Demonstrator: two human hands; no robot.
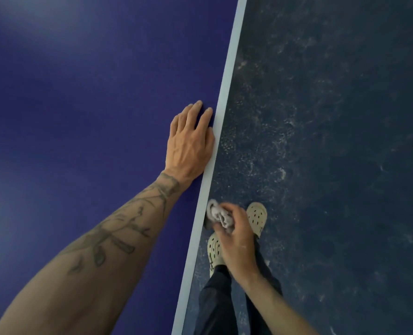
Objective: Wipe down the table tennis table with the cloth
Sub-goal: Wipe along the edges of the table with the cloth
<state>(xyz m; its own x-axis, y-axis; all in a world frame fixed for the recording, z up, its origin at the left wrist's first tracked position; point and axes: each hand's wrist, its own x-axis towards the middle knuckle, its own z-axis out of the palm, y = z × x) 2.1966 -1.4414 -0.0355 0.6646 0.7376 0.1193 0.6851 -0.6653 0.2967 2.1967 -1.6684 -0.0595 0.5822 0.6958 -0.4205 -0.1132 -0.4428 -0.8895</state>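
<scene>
grey cloth (218, 215) | right hand (239, 245) grips, at table edge (227, 76) | left hand (191, 141) flat

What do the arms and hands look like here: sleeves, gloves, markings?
No gloves, sleeves or watch in view on the left hand or the right hand. The left forearm carries dark line tattoos, leaf and branch shapes along its length, with a band at the wrist. The right forearm shows no tattoo on its visible side.
</scene>
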